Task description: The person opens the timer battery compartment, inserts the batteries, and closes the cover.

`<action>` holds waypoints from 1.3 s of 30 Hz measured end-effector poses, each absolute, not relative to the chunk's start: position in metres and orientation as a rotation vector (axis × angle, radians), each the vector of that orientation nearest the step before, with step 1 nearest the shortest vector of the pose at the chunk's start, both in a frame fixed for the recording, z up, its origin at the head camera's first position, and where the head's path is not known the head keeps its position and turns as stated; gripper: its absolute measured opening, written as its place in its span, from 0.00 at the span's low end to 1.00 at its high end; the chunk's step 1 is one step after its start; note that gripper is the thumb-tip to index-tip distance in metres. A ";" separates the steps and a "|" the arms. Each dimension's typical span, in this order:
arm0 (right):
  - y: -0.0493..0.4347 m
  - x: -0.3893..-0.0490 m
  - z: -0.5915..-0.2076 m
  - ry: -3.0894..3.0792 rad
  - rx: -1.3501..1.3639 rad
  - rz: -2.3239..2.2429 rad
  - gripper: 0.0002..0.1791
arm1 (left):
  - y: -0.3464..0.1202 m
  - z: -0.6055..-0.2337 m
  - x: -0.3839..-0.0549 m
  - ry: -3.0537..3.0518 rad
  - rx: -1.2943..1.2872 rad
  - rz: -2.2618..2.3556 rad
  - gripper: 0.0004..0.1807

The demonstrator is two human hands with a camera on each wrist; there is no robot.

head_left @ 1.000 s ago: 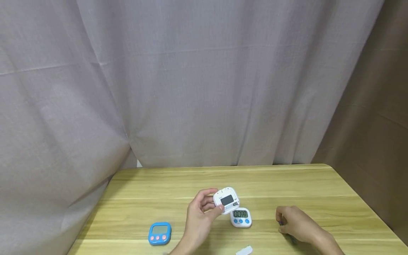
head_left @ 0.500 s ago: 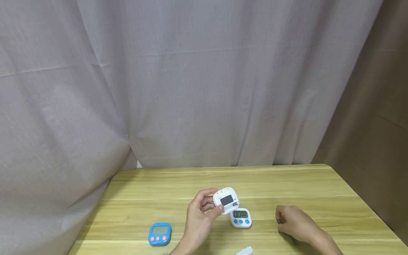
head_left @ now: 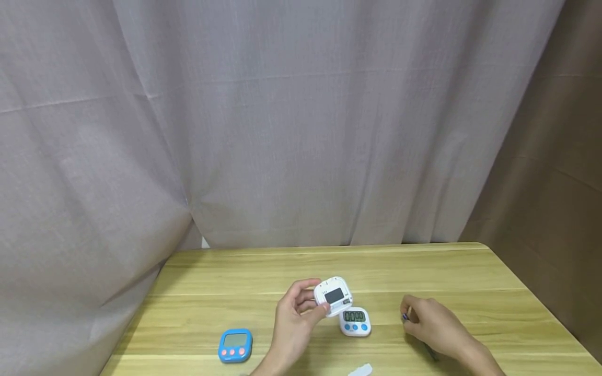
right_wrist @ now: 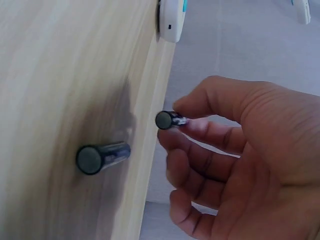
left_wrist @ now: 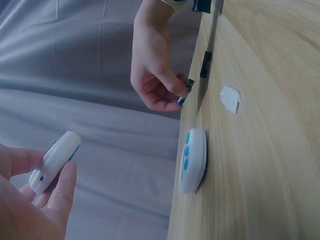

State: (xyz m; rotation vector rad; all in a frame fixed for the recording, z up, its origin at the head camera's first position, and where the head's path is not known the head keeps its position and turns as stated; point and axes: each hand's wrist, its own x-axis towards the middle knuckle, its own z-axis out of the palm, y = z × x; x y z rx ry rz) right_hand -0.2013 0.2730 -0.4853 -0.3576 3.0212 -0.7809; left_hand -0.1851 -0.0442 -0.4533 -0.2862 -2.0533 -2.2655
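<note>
My left hand (head_left: 292,324) grips a white digital timer (head_left: 335,286) by its edge above the table, its back turned to the head view. A dark rectangle, probably a magnet, sits on that back, and the slot along its lower edge looks uncovered. Between thumb and fingertips, my right hand (head_left: 437,326) pinches a small dark battery (right_wrist: 164,120), just above the wood. Below that hand a second battery (right_wrist: 102,158) lies on the table. Another white timer (head_left: 355,329) with blue buttons lies face up, reading zeros, right beneath the held one.
A blue timer (head_left: 235,345) with pink buttons and a blank screen lies at the left. Near the front edge of the head view is a small white battery cover (head_left: 361,370). A grey curtain (head_left: 301,156) hangs behind the wooden table (head_left: 211,292).
My right hand has risen slightly and shifted left with the battery pinched, which shows more clearly now. The left hand and its timer have hardly moved.
</note>
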 end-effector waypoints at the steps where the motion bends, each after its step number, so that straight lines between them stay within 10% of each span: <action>1: 0.272 -0.201 -0.484 3.027 -0.350 -0.782 0.10 | -0.044 -0.453 -0.185 -2.053 -0.287 -2.267 0.27; 39: 0.235 -0.188 -0.464 3.145 -0.800 -1.371 0.18 | -0.041 -0.457 -0.183 -2.068 -0.314 -2.295 0.27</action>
